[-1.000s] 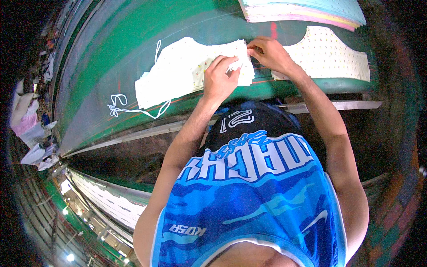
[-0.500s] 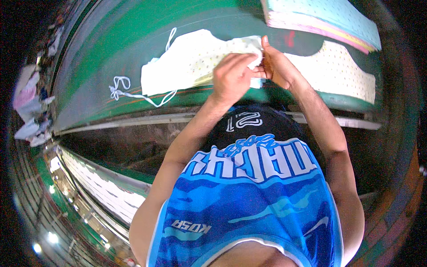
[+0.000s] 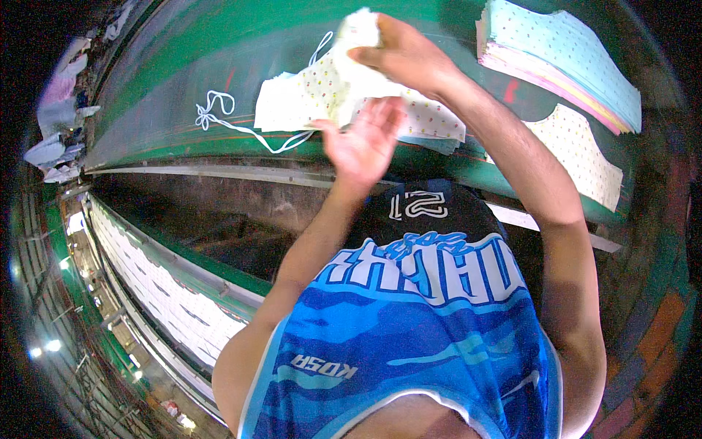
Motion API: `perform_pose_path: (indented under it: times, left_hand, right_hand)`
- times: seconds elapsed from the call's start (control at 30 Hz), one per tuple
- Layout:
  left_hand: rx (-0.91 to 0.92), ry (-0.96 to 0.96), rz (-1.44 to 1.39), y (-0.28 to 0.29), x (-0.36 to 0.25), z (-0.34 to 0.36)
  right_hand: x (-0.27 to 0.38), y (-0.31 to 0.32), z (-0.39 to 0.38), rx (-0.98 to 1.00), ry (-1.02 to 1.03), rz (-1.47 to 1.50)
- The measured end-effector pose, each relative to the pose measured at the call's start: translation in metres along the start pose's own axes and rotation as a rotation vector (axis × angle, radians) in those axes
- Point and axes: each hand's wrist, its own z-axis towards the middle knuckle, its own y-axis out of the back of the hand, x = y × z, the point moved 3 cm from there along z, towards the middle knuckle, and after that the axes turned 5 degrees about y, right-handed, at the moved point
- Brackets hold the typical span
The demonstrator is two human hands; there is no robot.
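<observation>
My right hand (image 3: 411, 60) is closed on a pale cream fabric piece (image 3: 360, 33), whose held part is bunched and lifted above the table. Just below it, my left hand (image 3: 363, 144) is open, palm up, thumb and fingers apart, somewhat blurred. Its fingertips are close to the cloth; whether they touch it I cannot tell. Under both hands lies a pile of cut cream fabric with small coloured dots (image 3: 285, 102), a bluish layer showing along its lower edge. A thin white cord (image 3: 252, 137) runs out from this pile and ends in a loose knot of loops on the left.
The green table (image 3: 168, 110) stretches away to the left. At the far right lies a thick stack of cut fabric (image 3: 563, 55), light blue on top with pink and yellow layers beneath. Another dotted cream piece (image 3: 581, 150) sits nearer, beyond my right forearm.
My right hand has moved up and left, lifting and folding over the fabric. My left hand has come away from the cloth, lower, and turned palm up with fingers spread.
</observation>
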Motion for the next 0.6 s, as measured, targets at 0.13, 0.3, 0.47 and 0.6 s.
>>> perform_pose_path:
  times: [0.13,0.3,0.47,0.6]
  left_hand:
    - [-0.030,-0.510,-0.092,0.025,-0.093,0.012]
    - [-0.364,-0.661,0.377,0.034,-0.187,0.019]
    - [-0.408,-0.672,0.594,0.011,-0.225,-0.001]
    - [-0.532,-0.624,0.764,-0.015,-0.217,-0.023]
  right_hand:
    - [0.080,0.014,0.014,0.060,0.227,0.166]
    - [0.116,0.051,-0.004,0.139,0.284,0.426]
    - [0.077,0.082,-0.066,0.005,0.281,0.304]
    - [0.061,0.074,-0.150,-0.355,0.289,0.092]
